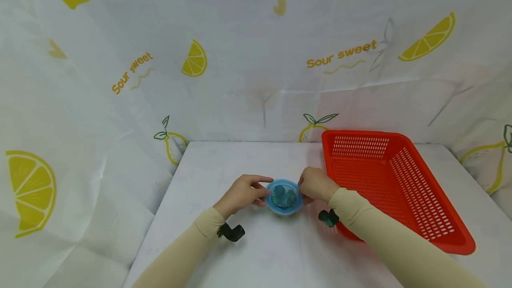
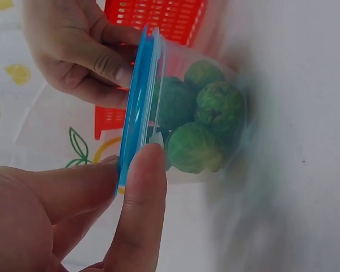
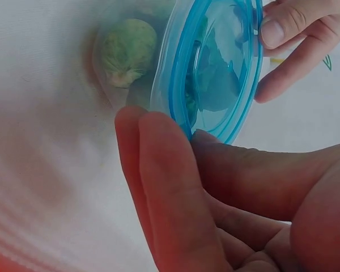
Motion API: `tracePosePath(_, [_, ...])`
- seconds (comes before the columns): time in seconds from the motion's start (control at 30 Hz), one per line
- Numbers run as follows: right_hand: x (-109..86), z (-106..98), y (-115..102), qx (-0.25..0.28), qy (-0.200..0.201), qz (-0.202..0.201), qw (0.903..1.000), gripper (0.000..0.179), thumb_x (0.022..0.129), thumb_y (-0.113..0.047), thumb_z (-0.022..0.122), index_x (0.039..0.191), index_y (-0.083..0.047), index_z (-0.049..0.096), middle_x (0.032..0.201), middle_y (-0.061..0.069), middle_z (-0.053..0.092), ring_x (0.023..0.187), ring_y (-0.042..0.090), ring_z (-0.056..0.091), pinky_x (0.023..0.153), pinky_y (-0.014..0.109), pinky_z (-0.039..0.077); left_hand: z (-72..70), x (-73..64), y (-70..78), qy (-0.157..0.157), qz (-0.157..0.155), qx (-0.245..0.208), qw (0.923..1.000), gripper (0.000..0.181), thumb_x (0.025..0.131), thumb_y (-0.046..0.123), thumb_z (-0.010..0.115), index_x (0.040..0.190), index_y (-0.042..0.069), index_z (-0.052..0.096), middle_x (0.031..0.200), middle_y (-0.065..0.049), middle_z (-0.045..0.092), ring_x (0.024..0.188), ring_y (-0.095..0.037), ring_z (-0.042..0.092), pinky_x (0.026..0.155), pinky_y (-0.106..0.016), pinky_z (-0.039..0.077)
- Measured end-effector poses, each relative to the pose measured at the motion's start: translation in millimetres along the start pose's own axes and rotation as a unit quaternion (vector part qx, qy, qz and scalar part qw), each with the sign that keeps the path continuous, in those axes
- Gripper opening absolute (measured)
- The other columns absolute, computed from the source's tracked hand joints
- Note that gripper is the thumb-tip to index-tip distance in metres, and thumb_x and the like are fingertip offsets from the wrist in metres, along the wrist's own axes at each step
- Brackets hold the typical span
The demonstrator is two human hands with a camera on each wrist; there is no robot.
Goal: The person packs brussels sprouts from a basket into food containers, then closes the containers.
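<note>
A round clear plastic tub point(image 2: 184, 54) with a translucent blue lid point(image 3: 245, 107) stands on the white table and holds several green Brussels sprouts point(image 2: 194, 147). The lid sits over the tub's mouth. At the left of the rim my left hand point(image 1: 243, 194) pinches the edge, thumb against the lid and a finger under the rim. Opposite it, my right hand point(image 1: 318, 184) grips the right edge between thumb and bent fingers. Whether the lid is fully pressed down all round, I cannot tell.
A large red perforated plastic basket point(image 1: 434, 181) stands to the right, close to my right forearm. White table surface point(image 1: 224, 159) surrounds the tub. Behind and to the left hangs a white cloth point(image 1: 248, 57) printed with lemons. Each wrist wears a small black camera point(image 1: 233, 232).
</note>
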State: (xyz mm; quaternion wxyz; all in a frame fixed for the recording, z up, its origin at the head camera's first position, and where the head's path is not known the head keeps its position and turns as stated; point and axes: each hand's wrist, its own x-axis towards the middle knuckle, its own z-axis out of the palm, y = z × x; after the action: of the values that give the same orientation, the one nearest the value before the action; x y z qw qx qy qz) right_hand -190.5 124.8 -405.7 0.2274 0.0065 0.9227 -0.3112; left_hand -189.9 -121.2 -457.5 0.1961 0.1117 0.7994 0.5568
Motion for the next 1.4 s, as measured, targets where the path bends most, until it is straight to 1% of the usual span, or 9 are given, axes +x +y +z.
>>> tracePosePath(0.17, [0.7,0.4,-0.6,-0.002,-0.001,0.007,1.0,0.026,0.098,-0.006,0.077,0.118,0.008,0.07,0.099,0.017,0.071,0.073,0.02,0.075,0.071,0.029,0.067,0.8,1.9,0.4,0.001,-0.007,-0.007,0.9999,0.041,0.1,0.004,0.076,0.14,0.01,0.072,0.103,-0.014,0.073,0.08,-0.018,0.074,0.08,-0.043,0.069])
tracePosePath(0.33, [1.6,0.3,-1.2,-0.007,-0.006,0.009,0.9999,0.028,0.098,-0.006,0.077,0.122,0.008,0.07,0.101,0.017,0.072,0.075,0.02,0.075,0.072,0.03,0.067,1.7,4.1,-0.7,0.004,-0.022,-0.019,0.9996,0.038,0.101,0.005,0.075,0.138,-0.001,0.07,0.102,-0.015,0.075,0.081,-0.019,0.075,0.081,-0.043,0.069])
tracePosePath(0.47, [-0.1,0.0,-1.5,-0.01,-0.008,0.008,0.9999,0.028,0.098,-0.006,0.078,0.122,0.008,0.07,0.101,0.017,0.072,0.075,0.02,0.074,0.073,0.03,0.067,2.1,4.7,-1.5,0.004,-0.038,-0.033,0.9987,0.035,0.101,0.007,0.075,0.133,-0.008,0.071,0.102,-0.016,0.077,0.079,-0.017,0.076,0.079,-0.037,0.069])
tracePosePath(0.57, [-1.1,0.0,-1.9,-0.011,-0.008,0.009,0.9999,0.029,0.097,-0.006,0.078,0.122,0.008,0.07,0.101,0.017,0.071,0.076,0.02,0.074,0.073,0.03,0.067,2.5,5.0,-1.4,0.006,-0.045,-0.033,0.9984,0.034,0.101,0.008,0.076,0.13,-0.009,0.072,0.1,-0.016,0.077,0.075,-0.014,0.076,0.077,-0.035,0.069])
tracePosePath(0.73, [-0.3,1.1,-3.1,-0.011,-0.01,0.016,0.9998,0.031,0.097,-0.006,0.078,0.124,0.008,0.069,0.102,0.017,0.07,0.077,0.022,0.073,0.075,0.031,0.067,4.5,5.2,0.8,0.014,-0.049,-0.025,0.9984,0.032,0.102,0.006,0.074,0.13,-0.01,0.071,0.096,-0.016,0.075,0.07,-0.013,0.073,0.076,-0.036,0.069])
tracePosePath(0.9, [1.9,1.9,-2.3,-0.015,-0.011,0.018,0.9997,0.03,0.097,-0.006,0.078,0.123,0.007,0.07,0.102,0.017,0.07,0.076,0.022,0.073,0.075,0.031,0.067,7.4,5.8,1.2,0.018,-0.05,-0.021,0.9984,0.031,0.102,0.004,0.072,0.128,-0.013,0.069,0.095,-0.016,0.074,0.068,-0.012,0.071,0.071,-0.03,0.067])
tracePosePath(1.03, [1.7,1.8,-1.1,-0.013,-0.007,0.009,0.9998,0.03,0.097,-0.005,0.078,0.122,0.009,0.07,0.102,0.017,0.07,0.076,0.021,0.073,0.073,0.031,0.067,5.3,4.9,1.1,0.004,-0.046,-0.024,0.9986,0.032,0.103,0.005,0.072,0.129,-0.012,0.068,0.1,-0.017,0.074,0.074,-0.014,0.073,0.072,-0.029,0.067])
tracePosePath(1.27, [1.0,1.1,0.1,-0.014,-0.002,0.007,0.9999,0.03,0.097,-0.006,0.078,0.122,0.009,0.07,0.102,0.017,0.071,0.077,0.021,0.074,0.074,0.031,0.067,-1.7,5.1,1.3,-0.042,-0.038,-0.03,0.9979,0.044,0.101,0.012,0.077,0.137,-0.011,0.066,0.113,-0.017,0.076,0.088,-0.018,0.078,0.084,-0.037,0.068])
tracePosePath(1.4, [0.7,2.1,0.6,-0.013,-0.004,0.007,0.9999,0.03,0.097,-0.006,0.079,0.121,0.008,0.07,0.102,0.017,0.071,0.078,0.021,0.073,0.074,0.031,0.067,-0.6,5.4,-0.1,-0.046,-0.044,-0.029,0.9976,0.05,0.099,0.011,0.08,0.141,-0.011,0.064,0.111,-0.016,0.075,0.086,-0.018,0.08,0.087,-0.038,0.068])
